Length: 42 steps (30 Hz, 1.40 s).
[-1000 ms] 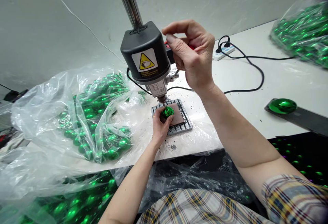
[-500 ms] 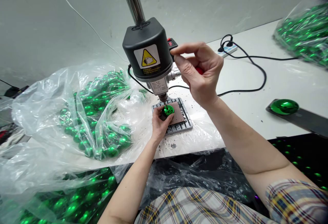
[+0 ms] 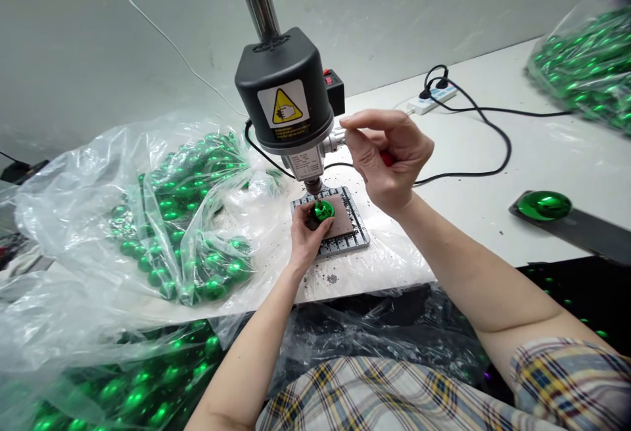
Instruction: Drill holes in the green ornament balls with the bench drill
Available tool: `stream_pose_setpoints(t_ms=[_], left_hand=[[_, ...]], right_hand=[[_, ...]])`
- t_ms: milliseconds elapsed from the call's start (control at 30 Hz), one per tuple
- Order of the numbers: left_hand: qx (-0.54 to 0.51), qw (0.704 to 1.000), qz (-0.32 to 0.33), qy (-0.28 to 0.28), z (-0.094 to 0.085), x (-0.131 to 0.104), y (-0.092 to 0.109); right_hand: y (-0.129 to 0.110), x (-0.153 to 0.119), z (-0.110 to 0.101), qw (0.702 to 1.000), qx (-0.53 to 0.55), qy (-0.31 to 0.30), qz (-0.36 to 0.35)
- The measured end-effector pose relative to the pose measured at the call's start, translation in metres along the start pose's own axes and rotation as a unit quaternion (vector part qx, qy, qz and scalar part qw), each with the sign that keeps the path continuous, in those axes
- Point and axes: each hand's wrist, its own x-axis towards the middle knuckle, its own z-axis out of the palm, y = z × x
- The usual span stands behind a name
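Note:
My left hand [image 3: 306,230] pinches a shiny green ball [image 3: 324,210] between thumb and fingers, holding it on a brown board [image 3: 344,217]. That board lies on the slotted metal base [image 3: 357,240] of a small drill press [image 3: 280,89]. The chuck [image 3: 313,186] is right above the ball and its bit reaches the ball's top; how deep it goes I cannot tell. Beside the black motor housing, my right hand [image 3: 392,158] is closed on the press's feed handle [image 3: 338,138]. The handle is mostly hidden by my fingers, and a bit of red knob shows among them.
Clear plastic bags of green balls lie at left [image 3: 182,221], lower left [image 3: 142,378] and far right [image 3: 591,63]. A green rounded piece [image 3: 545,205] sits on a dark flat bar [image 3: 591,230]. Behind are a power strip [image 3: 434,98] and black cable [image 3: 503,155]. Dark shavings are scattered around the base.
My right hand has come down with the feed handle, uncovering the black switch box behind it. My left hand keeps the ball in the same place under the chuck.

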Motion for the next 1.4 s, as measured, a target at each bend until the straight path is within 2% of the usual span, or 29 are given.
stream_pose_setpoints(t_ms=[133,333,567,700,833,900,967,1033,1067,1133,1200,1233,1300,1367,1400], left_hand=[[-0.01,1.0,-0.005,0.0,0.0,0.0,0.004],[-0.002,1.0,-0.001,-0.003,0.0,0.0,0.005],[0.007,1.0,0.007,0.004,0.0,-0.001,0.003],[0.002,1.0,0.005,0.007,0.001,-0.002,0.001],[0.007,1.0,-0.008,0.014,0.002,0.001,0.006],[0.01,0.999,-0.012,0.035,0.001,-0.002,0.013],[0.037,0.996,0.008,0.081,-0.002,-0.015,0.021],[0.083,0.99,0.069,0.095,-0.009,-0.04,0.028],[0.106,0.985,0.113,0.074,-0.013,-0.058,0.03],[0.143,0.967,0.207,-0.031,-0.021,-0.098,0.027],[0.189,0.929,0.279,-0.154,-0.027,-0.138,0.019],[0.215,0.909,0.299,-0.196,-0.029,-0.154,0.014],[0.251,0.891,0.314,-0.213,-0.032,-0.178,0.003],[0.248,0.889,0.327,-0.202,-0.033,-0.19,-0.007],[0.234,0.886,0.337,-0.214,-0.034,-0.193,-0.012]], right_hand=[[0.004,-0.005,-0.003,1.0,-0.009,0.002,-0.03],[0.012,-0.008,-0.007,0.993,-0.016,-0.004,-0.115],[0.013,-0.02,-0.011,0.988,-0.021,-0.026,-0.149],[0.008,-0.006,-0.003,0.998,-0.005,-0.006,-0.065],[0.003,0.03,0.01,0.997,-0.033,0.0,0.067],[0.004,0.046,0.015,0.992,-0.021,-0.002,0.125],[0.006,0.057,0.019,0.988,0.031,-0.002,0.151],[0.009,0.062,0.021,0.984,0.082,0.005,0.157],[0.011,0.063,0.021,0.983,0.099,0.008,0.157],[0.012,0.064,0.021,0.981,0.114,0.001,0.156],[0.013,0.063,0.022,0.981,0.117,0.0,0.154],[0.013,0.063,0.022,0.981,0.12,0.008,0.152],[0.012,0.063,0.025,0.98,0.128,0.031,0.146],[0.011,0.062,0.027,0.98,0.135,0.045,0.139],[0.01,0.062,0.028,0.981,0.132,0.045,0.136]])
